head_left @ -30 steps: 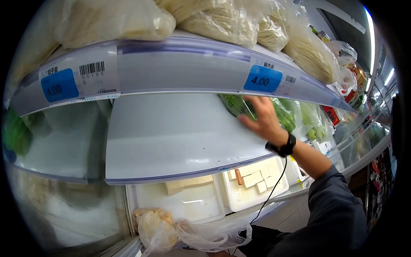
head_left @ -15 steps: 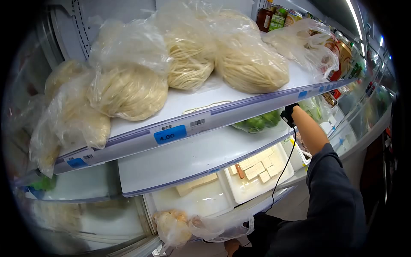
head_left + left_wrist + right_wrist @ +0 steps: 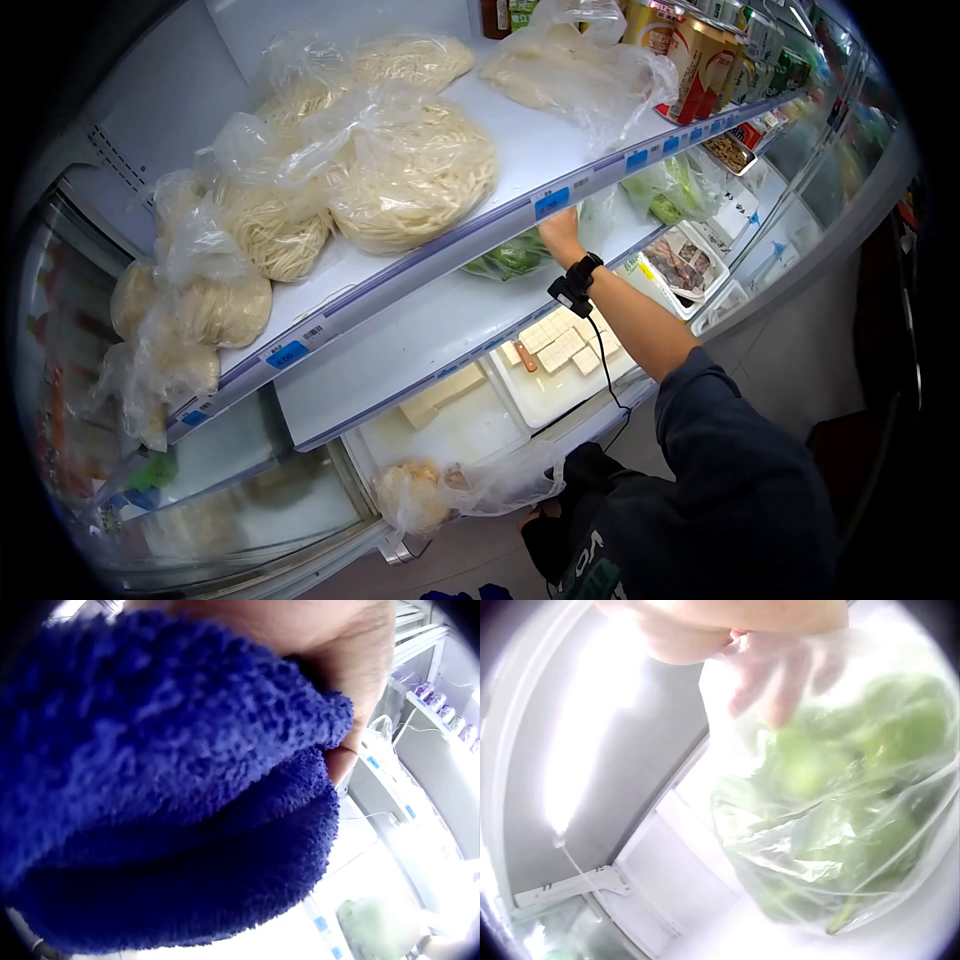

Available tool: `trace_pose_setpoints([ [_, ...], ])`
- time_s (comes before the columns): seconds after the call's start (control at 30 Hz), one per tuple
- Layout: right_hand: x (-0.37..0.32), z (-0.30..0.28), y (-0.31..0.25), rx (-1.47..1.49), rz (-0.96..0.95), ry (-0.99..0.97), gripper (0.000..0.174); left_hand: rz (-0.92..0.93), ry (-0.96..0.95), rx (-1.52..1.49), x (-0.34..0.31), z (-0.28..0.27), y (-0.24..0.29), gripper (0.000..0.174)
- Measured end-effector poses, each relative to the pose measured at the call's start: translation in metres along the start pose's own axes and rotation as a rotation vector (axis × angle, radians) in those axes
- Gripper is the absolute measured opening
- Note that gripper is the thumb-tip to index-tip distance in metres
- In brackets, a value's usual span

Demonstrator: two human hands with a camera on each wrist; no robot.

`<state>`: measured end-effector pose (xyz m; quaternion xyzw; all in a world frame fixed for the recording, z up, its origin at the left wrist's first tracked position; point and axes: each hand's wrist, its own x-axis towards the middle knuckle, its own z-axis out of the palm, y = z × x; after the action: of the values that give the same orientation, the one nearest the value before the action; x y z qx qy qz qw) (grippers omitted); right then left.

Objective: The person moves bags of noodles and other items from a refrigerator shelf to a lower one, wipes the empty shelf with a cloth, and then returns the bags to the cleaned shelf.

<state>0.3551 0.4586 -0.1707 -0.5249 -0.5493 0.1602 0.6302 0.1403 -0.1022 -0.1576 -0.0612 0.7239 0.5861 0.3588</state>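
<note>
Two smooth white shelves (image 3: 400,335) stood stacked, the upper bearing bulging clear bags of stringy noodles (image 3: 415,180). Over the lower, a thin, crinkled plastic bag of rounded green vegetables (image 3: 832,825) was gripped by the right hand (image 3: 757,630). The left hand (image 3: 326,645) held a thick, fuzzy, folded blue cloth (image 3: 165,727).

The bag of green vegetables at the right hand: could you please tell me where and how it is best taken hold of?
I would grip the bag of green vegetables by its loose plastic, near the right hand: the film looks thin and slack there, while the greens bulge. Coming in low from the open front seems best, since the upper shelf overhangs it.
</note>
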Motion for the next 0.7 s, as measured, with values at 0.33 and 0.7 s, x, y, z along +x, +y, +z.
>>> trace_pose_setpoints([
  [0.33,-0.036,-0.005,-0.053,-0.085,0.084,-0.259,0.027,0.069,-0.200,0.138,-0.003,-0.008,0.034,0.067],
  [0.7,-0.059,-0.018,-0.107,-0.051,-0.028,-0.414,0.018,0.058,-0.661,-0.059,0.040,0.060,0.094,0.060],
])
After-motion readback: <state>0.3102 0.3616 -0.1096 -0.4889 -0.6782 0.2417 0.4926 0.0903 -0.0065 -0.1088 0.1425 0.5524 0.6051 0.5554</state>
